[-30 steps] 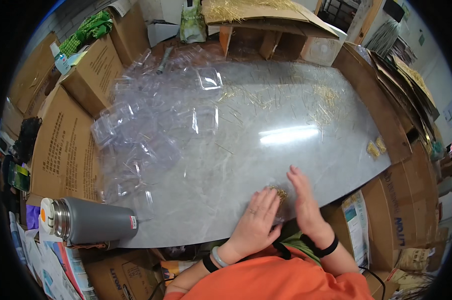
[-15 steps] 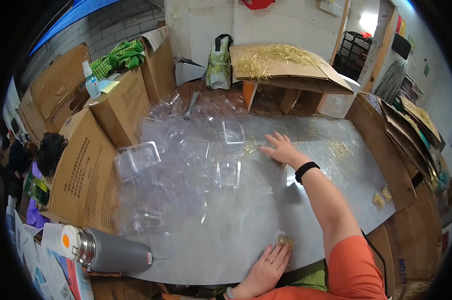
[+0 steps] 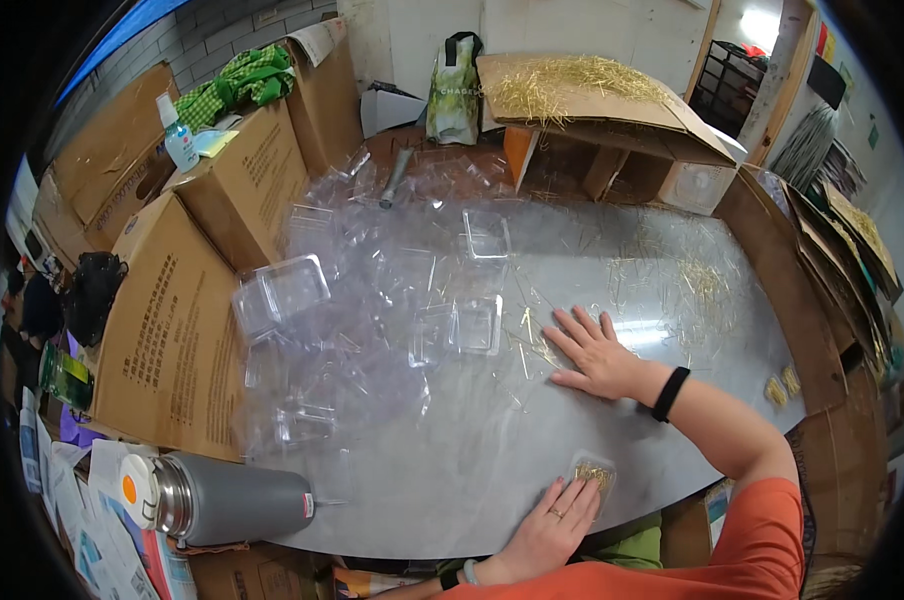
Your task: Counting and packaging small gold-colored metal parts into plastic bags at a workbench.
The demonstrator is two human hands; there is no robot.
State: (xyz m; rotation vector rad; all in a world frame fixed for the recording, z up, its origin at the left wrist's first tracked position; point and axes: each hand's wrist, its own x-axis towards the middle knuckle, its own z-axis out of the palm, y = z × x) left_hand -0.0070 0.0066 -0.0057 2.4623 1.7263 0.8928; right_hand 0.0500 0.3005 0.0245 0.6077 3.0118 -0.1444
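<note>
My right hand (image 3: 600, 362) lies flat on the grey tabletop with its fingers spread. Thin gold-coloured pins (image 3: 528, 345) are scattered by its fingertips and left edge; whether any lie under the palm is hidden. Close to the table's near edge, my left hand (image 3: 552, 530) rests with outstretched fingers on a small clear plastic box (image 3: 609, 468). A bunch of gold pins (image 3: 592, 474) fills the box, partly covered by those fingers. Left of my right hand sit a clear plastic box (image 3: 479, 325) and, farther back, another clear box (image 3: 487, 234).
Many clear plastic boxes (image 3: 342, 300) heap across the table's left side. A grey flask (image 3: 237, 498) lies at the near left. Cardboard boxes (image 3: 177, 340) wall the left. More loose pins (image 3: 702, 285) and two bundles (image 3: 777, 390) lie rightward. Pins cover a cardboard shelf (image 3: 612, 130) behind.
My right hand has come nearer across the table, with pins now beside it. More of the pin-filled box shows past my left fingers. The view has shifted slightly.
</note>
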